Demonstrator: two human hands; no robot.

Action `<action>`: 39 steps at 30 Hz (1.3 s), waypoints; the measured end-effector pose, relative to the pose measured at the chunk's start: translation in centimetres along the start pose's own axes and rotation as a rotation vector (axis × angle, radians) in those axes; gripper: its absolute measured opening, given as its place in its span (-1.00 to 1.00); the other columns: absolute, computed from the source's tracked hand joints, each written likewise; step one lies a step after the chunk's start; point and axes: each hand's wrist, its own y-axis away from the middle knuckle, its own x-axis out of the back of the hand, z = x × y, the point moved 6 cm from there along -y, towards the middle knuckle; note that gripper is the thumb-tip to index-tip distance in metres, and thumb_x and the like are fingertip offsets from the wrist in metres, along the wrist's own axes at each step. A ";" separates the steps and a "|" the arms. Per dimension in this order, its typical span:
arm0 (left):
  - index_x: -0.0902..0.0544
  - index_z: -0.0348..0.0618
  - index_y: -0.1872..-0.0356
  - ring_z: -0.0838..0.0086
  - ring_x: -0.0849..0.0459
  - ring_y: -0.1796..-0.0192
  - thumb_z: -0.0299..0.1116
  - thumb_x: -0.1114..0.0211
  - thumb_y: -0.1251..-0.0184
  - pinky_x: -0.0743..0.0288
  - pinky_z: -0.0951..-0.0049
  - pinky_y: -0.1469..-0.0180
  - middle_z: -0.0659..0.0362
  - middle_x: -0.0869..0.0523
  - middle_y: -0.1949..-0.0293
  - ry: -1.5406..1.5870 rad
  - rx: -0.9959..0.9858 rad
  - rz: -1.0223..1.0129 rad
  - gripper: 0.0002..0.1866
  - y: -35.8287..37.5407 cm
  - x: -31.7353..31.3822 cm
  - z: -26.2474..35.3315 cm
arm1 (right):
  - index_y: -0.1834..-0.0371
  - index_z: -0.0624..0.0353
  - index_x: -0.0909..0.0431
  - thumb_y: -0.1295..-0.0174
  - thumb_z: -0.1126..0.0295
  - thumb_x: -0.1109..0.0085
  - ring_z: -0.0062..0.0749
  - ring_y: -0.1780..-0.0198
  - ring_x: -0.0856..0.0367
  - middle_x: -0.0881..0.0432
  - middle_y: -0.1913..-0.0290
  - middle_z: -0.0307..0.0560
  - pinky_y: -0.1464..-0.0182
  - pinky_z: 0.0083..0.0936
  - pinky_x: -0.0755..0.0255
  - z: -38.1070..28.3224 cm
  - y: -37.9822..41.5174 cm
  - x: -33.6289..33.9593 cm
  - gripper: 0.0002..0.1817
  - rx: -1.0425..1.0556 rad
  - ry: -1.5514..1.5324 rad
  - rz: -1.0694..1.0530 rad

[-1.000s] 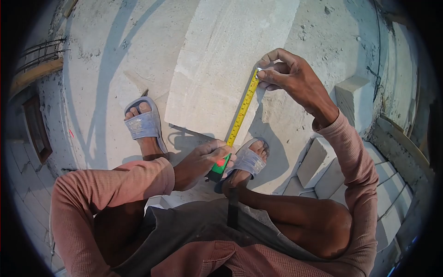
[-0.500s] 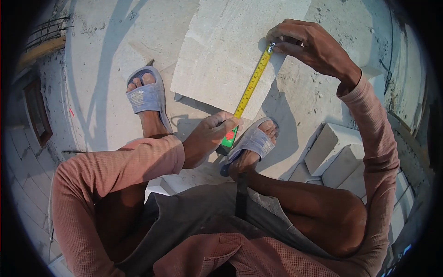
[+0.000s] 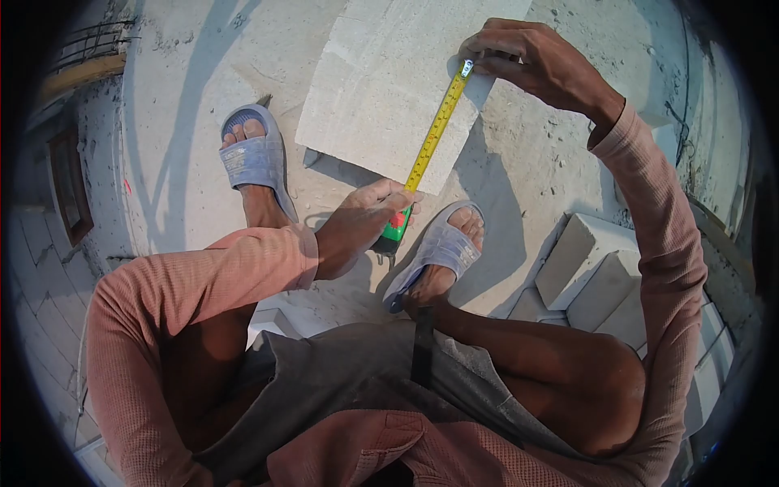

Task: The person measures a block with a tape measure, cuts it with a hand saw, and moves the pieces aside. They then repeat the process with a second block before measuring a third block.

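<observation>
A yellow tape measure [image 3: 432,134] is drawn out across the pale block [image 3: 369,89] on the ground. Its green and red case [image 3: 395,228] sits in my left hand [image 3: 361,227], which is closed around it by the block's near edge. My right hand [image 3: 540,65] pinches the metal end of the tape by the block's right edge. Part of the case is hidden behind my left fingers. The blade runs straight and slanting between both hands.
Several pale blocks [image 3: 596,264] are stacked to the right of my knee. My sandalled feet [image 3: 258,158] stand on the dusty floor beside the block. A wooden frame [image 3: 71,187] and rebar [image 3: 93,39] are at the left.
Both hands have shifted slightly up and left with the tape measure. The tape stays stretched between them over the block.
</observation>
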 end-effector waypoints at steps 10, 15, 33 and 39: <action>-0.54 -0.21 -0.12 0.68 -0.58 0.28 -0.11 -0.21 -0.55 -0.54 0.60 0.25 0.27 -0.61 0.17 0.003 0.013 0.010 -0.61 0.1 0.1 -0.1 | 0.03 0.17 -0.69 -0.40 0.34 -0.21 -0.22 0.08 -0.76 -0.73 0.07 -0.03 -0.05 -0.30 -0.69 0.0 -0.4 0.2 -0.80 -0.032 -0.051 0.013; -0.55 -0.19 -0.12 0.70 -0.58 0.27 -0.10 -0.20 -0.56 -0.52 0.62 0.27 0.28 -0.62 0.17 0.021 0.036 0.002 -0.63 0.1 0.2 -0.3 | 0.03 0.16 -0.69 -0.38 0.32 -0.24 -0.22 0.08 -0.76 -0.73 0.08 -0.05 -0.06 -0.29 -0.69 0.2 -0.1 0.5 -0.79 -0.030 -0.091 -0.005; -0.53 -0.19 -0.13 0.68 -0.57 0.25 -0.04 -0.19 -0.54 -0.54 0.62 0.25 0.27 -0.59 0.18 -0.028 0.022 -0.028 -0.57 0.0 0.2 -0.1 | -0.07 0.15 -0.67 -0.41 0.28 -0.21 -0.12 -0.01 -0.75 -0.70 -0.01 0.02 -0.14 -0.21 -0.70 1.8 -0.4 -0.8 -0.73 0.049 -0.114 -0.041; -0.51 -0.20 -0.17 0.67 -0.57 0.18 -0.03 -0.19 -0.54 -0.54 0.58 0.17 0.26 -0.58 0.13 -0.044 0.026 -0.052 -0.55 -0.1 0.2 0.0 | -0.25 0.11 -0.58 -0.49 0.13 -0.07 -0.09 -0.29 -0.53 -0.63 -0.21 0.02 -0.38 -0.13 -0.38 -0.3 0.3 0.7 -0.60 -0.101 0.016 -0.206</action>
